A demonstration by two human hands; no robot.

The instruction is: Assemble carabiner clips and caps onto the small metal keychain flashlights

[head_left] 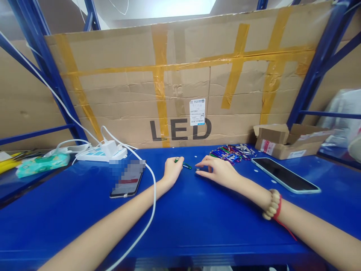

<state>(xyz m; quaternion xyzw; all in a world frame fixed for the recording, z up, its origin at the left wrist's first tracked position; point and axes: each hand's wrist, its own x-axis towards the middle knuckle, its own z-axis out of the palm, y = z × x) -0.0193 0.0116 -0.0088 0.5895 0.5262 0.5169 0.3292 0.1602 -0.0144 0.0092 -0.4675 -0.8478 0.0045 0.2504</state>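
A taped cardboard sheet (126, 98) lettered LED stands behind the pile (231, 154) of coloured metal pieces. The blue desk (197, 226) carries that pile. An open carton (280, 151) sits just right of the pile; a pale-cased phone (284, 175) lies nearer and to the pile's right, a dark phone (132, 186) well to its left. The left hand (172, 169), left of the pile, pinches a green clip (187, 166) in its fingers. The right hand (221, 170), just in front of the pile, curves thumb and index finger about a tiny piece (197, 169); whether they press it I cannot tell.
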